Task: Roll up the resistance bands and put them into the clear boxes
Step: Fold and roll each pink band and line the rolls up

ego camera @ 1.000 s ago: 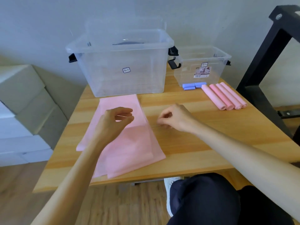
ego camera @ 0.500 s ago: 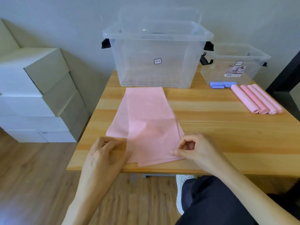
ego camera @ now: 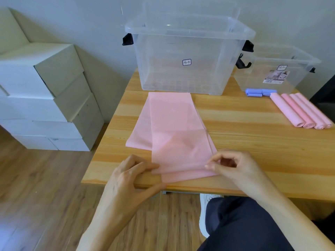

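A flat pink resistance band [ego camera: 174, 127] lies folded on the wooden table [ego camera: 244, 142], its near end at the front edge. My left hand [ego camera: 130, 178] pinches the band's near left corner between thumb and fingers. My right hand [ego camera: 233, 165] pinches the near right corner with curled fingers. Several rolled pink bands [ego camera: 301, 111] lie side by side at the right, with rolled blue bands [ego camera: 259, 92] behind them. A large clear box [ego camera: 188, 57] stands at the back of the table, and a smaller clear box [ego camera: 277, 71] is to its right.
Stacked white cardboard boxes [ego camera: 41, 98] stand on the wood floor to the left of the table. My dark-trousered leg [ego camera: 241, 225] and a white shoe [ego camera: 204, 214] are below the table's front edge. A dark frame [ego camera: 324, 98] stands at the far right.
Both hands have come down from the middle of the band to its near end and taken the two corners. The view has shifted left and tilted down.
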Motion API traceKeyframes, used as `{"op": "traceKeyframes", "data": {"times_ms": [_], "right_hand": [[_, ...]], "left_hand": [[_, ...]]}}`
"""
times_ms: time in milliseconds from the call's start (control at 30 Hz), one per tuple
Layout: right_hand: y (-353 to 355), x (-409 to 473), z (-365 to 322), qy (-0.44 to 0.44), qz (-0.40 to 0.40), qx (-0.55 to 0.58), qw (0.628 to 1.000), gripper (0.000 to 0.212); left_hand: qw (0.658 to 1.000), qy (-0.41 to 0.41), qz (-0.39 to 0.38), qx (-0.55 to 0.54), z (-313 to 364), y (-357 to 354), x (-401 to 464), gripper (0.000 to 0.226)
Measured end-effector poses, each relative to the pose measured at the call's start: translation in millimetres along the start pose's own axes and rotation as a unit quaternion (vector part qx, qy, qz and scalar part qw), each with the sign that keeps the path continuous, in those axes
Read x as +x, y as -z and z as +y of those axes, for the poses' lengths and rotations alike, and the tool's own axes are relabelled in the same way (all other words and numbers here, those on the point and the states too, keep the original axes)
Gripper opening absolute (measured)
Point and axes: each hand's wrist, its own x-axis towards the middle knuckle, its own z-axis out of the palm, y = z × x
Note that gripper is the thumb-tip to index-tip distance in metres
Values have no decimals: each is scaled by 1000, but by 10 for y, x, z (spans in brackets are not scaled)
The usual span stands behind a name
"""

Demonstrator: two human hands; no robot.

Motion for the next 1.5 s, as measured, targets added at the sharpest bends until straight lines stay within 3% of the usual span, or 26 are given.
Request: {"op": "traceKeyframes", "data": {"times_ms": [133,400,600,800,933,1033,1267,1400,1500], "right_hand": [[91,178,-119,-2,33,69,997,5],[441,392,-516,117,73,86,987,6],[485,92,-339,116,43,52,991,6],[313,-74,44,48,-8,40,998,5],[220,-95,64,45,-31,29,998,5],[189,48,-45,68,-1,48,997,8],[109,252,-434,166,95,90,977,3],[-60,231,-378,185,32,51,981,6],[-221,237,-188,213,14,-50,976,13]], "left_hand": [[997,20,47,-55,137,9,124,13],[974,10,126,-187,545,221,550,24],[984,-63,126,-110,464,122,358,12],[995,-11,63,-78,334,-58,112,20],[975,91,72,-187,328,-59,125,24],[969,94,72,-217,369,10,345,17],[971,13,108,-213,400,393,702,15],[976,32,125,-174,229,464,566,25],[988,65,89,-112,81,409,444,26]]}}
